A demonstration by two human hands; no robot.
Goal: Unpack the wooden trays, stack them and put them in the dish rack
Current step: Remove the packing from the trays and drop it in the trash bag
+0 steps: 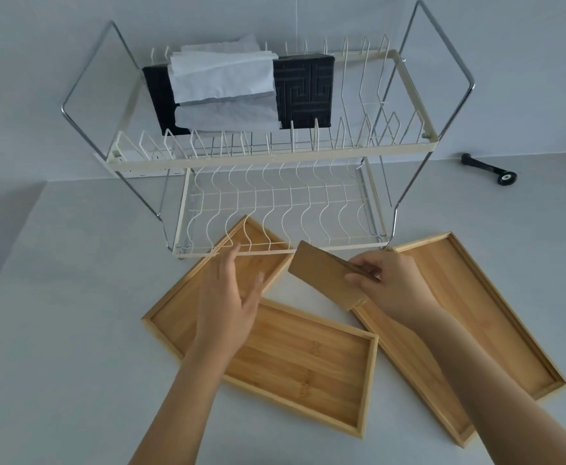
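The dish rack (275, 156) stands at twelve o'clock. Three wooden trays (305, 360) lie flat below it — at six. Your right hand (392, 283) pinches a small tray (322, 273). Your left hand (228, 303) floats at nine, fingers spread — holding nothing.

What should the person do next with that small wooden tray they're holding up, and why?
Probably lower the small tray, held in the right hand, onto a flat tray on the counter to start a stack. Three larger trays lie loose and unstacked before the dish rack, and the open left hand hovers free to steady it.
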